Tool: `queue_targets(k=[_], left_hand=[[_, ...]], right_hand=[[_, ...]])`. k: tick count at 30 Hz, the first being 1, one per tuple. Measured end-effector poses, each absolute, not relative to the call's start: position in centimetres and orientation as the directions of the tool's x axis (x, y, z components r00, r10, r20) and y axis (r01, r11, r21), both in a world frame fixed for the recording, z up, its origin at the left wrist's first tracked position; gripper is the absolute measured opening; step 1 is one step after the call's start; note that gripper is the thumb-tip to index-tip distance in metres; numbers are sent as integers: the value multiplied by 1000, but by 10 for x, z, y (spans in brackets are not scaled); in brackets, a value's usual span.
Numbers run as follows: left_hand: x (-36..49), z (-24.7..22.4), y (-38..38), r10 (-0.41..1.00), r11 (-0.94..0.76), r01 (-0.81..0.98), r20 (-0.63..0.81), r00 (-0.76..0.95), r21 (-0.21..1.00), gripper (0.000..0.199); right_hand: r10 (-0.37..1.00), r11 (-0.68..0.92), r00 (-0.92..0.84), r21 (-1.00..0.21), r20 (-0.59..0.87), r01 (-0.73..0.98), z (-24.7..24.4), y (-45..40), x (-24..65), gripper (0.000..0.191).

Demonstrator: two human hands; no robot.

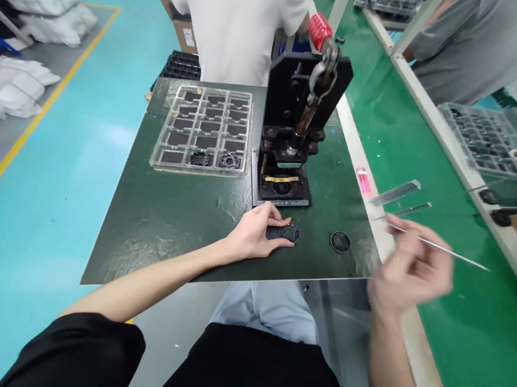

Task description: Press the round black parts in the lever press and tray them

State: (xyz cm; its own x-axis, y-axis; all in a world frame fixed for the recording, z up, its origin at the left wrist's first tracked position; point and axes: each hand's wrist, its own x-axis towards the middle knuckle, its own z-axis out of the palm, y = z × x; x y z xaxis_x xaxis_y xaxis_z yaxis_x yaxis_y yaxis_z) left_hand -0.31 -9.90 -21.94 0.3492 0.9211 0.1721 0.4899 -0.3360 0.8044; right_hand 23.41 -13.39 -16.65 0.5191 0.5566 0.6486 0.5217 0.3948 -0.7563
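My left hand rests on the dark green table with thumb and fingers closed around the rim of a round black part. A second round black part lies to its right, touched by neither hand. Off the table's right edge, above the green bench, my right hand is raised and slightly blurred. It grips a thin, pointed metal tool, perhaps tweezers. Just beyond my left hand stands a black hand press with a red grip on its lever and a yellow strip on its base.
Left of the press sits a clear compartment tray holding dark pieces and two round parts. Thin metal strips and a pink packet lie at right. Another tray is farther right. A person in white is just beyond the table.
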Motion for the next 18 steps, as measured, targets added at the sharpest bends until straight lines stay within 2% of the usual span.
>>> queue_targets(k=[3, 5, 8, 11, 13, 15, 18], left_hand=[[-5, -218, -100, 915, -357, 485, 194, 355, 798, 58], [-7, -216, -102, 897, -400, 467, 232, 375, 789, 56], [-10, -208, -99, 869, -477, 432, 339, 360, 765, 54], [-13, -198, -86, 872, -485, 464, 449, 196, 741, 51], [-15, -194, -72, 881, -442, 510, 463, 94, 738, 50], [-16, -192, -59, 899, -394, 543, 435, 59, 741, 48], [-15, -193, -47, 920, -351, 561, 387, 59, 750, 45]], right_hand=[[338, 305, 579, -668, 742, 678, -156, -155, 294, 15], [295, 228, 616, -680, 730, 697, -156, -169, 336, 10], [467, -34, 606, -672, 644, 740, -164, -182, 384, 16], [681, -291, 538, -491, 497, 821, -176, -179, 406, 35], [757, -335, 505, -417, 415, 845, -185, -168, 410, 48], [808, -347, 486, -399, 332, 849, -194, -157, 412, 60], [853, -314, 438, -390, 283, 865, -205, -148, 412, 59]])
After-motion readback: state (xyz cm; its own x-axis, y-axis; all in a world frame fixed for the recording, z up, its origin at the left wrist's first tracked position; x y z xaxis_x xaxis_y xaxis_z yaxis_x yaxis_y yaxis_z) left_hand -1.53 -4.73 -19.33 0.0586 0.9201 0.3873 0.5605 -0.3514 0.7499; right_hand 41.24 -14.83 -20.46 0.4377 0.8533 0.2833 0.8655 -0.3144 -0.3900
